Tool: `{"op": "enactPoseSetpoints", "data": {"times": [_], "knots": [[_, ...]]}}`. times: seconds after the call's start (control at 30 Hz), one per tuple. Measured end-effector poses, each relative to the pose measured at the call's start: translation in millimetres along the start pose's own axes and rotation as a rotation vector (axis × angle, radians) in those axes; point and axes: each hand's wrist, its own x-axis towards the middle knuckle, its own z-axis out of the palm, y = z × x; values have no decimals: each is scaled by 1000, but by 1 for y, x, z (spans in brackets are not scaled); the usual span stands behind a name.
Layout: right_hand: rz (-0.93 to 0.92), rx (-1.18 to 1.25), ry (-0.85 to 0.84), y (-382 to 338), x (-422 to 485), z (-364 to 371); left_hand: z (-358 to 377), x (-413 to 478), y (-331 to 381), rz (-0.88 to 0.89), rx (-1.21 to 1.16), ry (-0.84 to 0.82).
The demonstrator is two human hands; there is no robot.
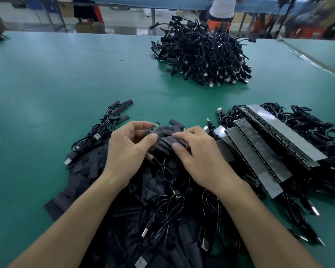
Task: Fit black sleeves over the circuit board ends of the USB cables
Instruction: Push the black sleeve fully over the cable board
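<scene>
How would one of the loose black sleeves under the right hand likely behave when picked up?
Probably light and thin: the black sleeves lie flat, overlapping in a loose heap. Unlikely to roll, being flat strips; neighbours may well slide or lift along, since the right hand rests on several.

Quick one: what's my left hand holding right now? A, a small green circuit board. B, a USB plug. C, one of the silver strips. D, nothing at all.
A: the left hand pinches a small green circuit board between thumb and fingers, just over the pile of black sleeves.
</scene>
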Motion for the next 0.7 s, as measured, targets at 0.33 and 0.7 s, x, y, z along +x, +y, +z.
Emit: {"op": "enactPoseSetpoints", "data": {"times": [0.33, 0.7], "knots": [[74, -60, 0, -3, -2, 5, 0, -1, 6, 14, -98, -11], [-13, 102, 209, 0, -2, 7, 0, -1, 3, -5, -32, -38]]}}
